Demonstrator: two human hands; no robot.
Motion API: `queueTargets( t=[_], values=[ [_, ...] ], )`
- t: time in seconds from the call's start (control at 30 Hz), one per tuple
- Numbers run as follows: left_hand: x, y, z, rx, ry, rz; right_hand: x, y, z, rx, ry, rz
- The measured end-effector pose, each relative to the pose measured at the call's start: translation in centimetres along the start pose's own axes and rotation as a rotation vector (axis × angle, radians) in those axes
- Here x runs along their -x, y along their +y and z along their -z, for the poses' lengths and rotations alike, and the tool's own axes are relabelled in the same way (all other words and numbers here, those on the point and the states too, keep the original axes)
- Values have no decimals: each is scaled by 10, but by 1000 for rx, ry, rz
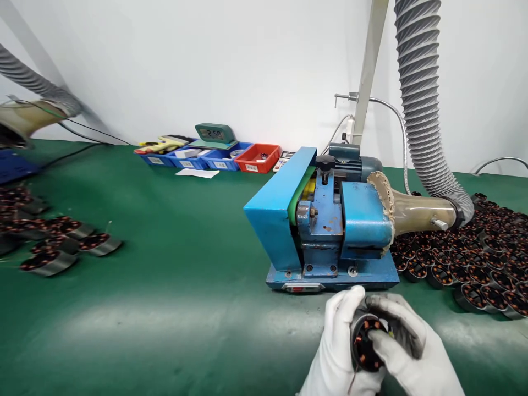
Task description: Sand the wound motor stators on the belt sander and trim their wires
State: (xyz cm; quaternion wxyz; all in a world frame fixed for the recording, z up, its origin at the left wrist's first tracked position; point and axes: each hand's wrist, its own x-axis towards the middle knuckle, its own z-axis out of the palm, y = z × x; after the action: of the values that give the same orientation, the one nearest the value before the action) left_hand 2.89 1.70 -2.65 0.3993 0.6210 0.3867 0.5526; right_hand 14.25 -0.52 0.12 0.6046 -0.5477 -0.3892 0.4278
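Note:
A round motor stator (365, 352) with a black inside and copper windings is held between my two white-gloved hands, low on the right. My left hand (336, 344) wraps round its left side. Opposite it, my right hand (412, 346) has the thumb over the stator's open face and dirty-looking fingers curled behind its rim. A thin wire hangs below the stator. Just beyond my hands stands a blue belt grinding machine (324, 220) with a green belt.
Many similar stators (474, 258) crowd the right side, and a blurred group (58, 242) lies at left. Blue bins (190, 157), a red bin (258, 158) and a digital clock (215, 133) line the back. A grey hose (424, 99) joins the machine's right side.

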Motion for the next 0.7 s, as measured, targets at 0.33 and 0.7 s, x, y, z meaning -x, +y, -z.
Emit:
queueTargets(
  t=[0.33, 0.7],
  values=[
    [12, 17, 13, -27, 67, 20, -3, -26, 7, -515, 84, -218],
    [13, 20, 8, -118, 107, -184, -5, -21, -7, -729, 190, -139]
  ],
)
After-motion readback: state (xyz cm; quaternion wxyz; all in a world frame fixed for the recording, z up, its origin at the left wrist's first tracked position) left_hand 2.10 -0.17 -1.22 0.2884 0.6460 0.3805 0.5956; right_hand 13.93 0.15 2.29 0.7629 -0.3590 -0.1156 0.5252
